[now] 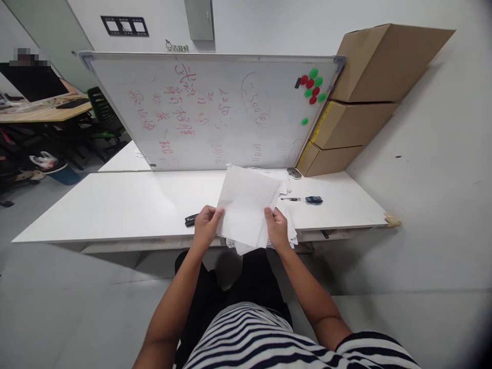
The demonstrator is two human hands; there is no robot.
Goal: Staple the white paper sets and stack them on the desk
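A sheaf of white paper sheets (246, 205) is held up over the front edge of a white table (115, 205). My left hand (205, 225) pinches its lower left edge, fingers closed on the paper. My right hand (277, 228) grips the lower right side, fingers closed too. More loose white sheets (290, 236) lie under and beside my right hand on the table. A black stapler (190, 220) lies just left of my left hand.
A whiteboard (215, 110) with red writing and coloured magnets (313, 87) leans at the table's back. Stacked cardboard boxes (357, 102) stand at the back right. A mouse (294, 173), a pen (290, 199) and a small dark object (314, 200) lie nearby. A person sits far left.
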